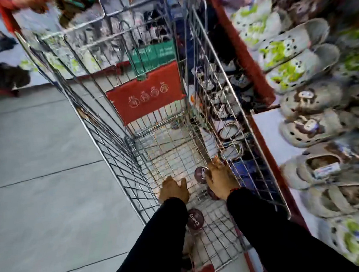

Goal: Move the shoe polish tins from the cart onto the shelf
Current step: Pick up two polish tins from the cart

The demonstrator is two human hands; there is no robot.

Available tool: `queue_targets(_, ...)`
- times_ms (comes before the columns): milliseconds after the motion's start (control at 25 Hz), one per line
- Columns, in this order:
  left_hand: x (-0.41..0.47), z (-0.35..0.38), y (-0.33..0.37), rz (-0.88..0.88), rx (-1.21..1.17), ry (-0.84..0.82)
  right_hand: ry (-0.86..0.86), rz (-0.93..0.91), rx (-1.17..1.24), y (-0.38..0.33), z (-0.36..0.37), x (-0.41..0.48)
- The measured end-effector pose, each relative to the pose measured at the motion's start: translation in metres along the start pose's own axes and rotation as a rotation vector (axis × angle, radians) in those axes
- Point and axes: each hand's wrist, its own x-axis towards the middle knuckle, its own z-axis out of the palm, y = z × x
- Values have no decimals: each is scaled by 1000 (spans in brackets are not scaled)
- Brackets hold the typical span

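Note:
A wire shopping cart (102, 141) fills the middle of the view, and both my black-sleeved arms reach down into its basket. Three dark maroon shoe polish tins with white lettering lie on the basket floor. One tin (202, 174) sits beside my right thumb, another tin (212, 194) peeks out under my right palm, and a third tin (195, 218) lies by my left forearm. My right hand (221, 178) is spread, palm down, over the tins. My left hand (174, 189) is curled, knuckles up; what lies beneath it is hidden. The shelf (267, 134) runs along the right.
The white, red-edged shelf holds rows of grey clogs (303, 63) with green and brown decorations. More footwear shows through the cart's right wall. The cart's red child-seat flap (148, 93) stands ahead of my hands. Grey floor tiles (38, 167) spread to the left.

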Motion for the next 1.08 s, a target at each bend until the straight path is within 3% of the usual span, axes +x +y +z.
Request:
queue_targets(120, 33, 25, -12, -236, -64, -15, -31, 83, -6, 8, 20, 30)
queue_targets(200, 50, 39, -20, -303, -47, -49, -68, 140, 1, 11, 29, 41)
queue_targets(360, 61, 58, -24, -333, -40, -29, -38, 145, -59, 19, 46, 54)
queue_targets(520, 61, 65, -25, -318, -73, -24, 14, 164, 50, 24, 49, 56)
queue_targets(800, 35, 49, -15, -211, -135, -45, 154, 291, 699, 24, 32, 29)
queue_targets(920, 9, 25, -11, -139, -298, -28, 210, 381, 896, 22, 13, 6)
queue_targets(1080, -37, -3, -2, -96, -684, 43, 216, 392, 1152, 19, -15, -40)
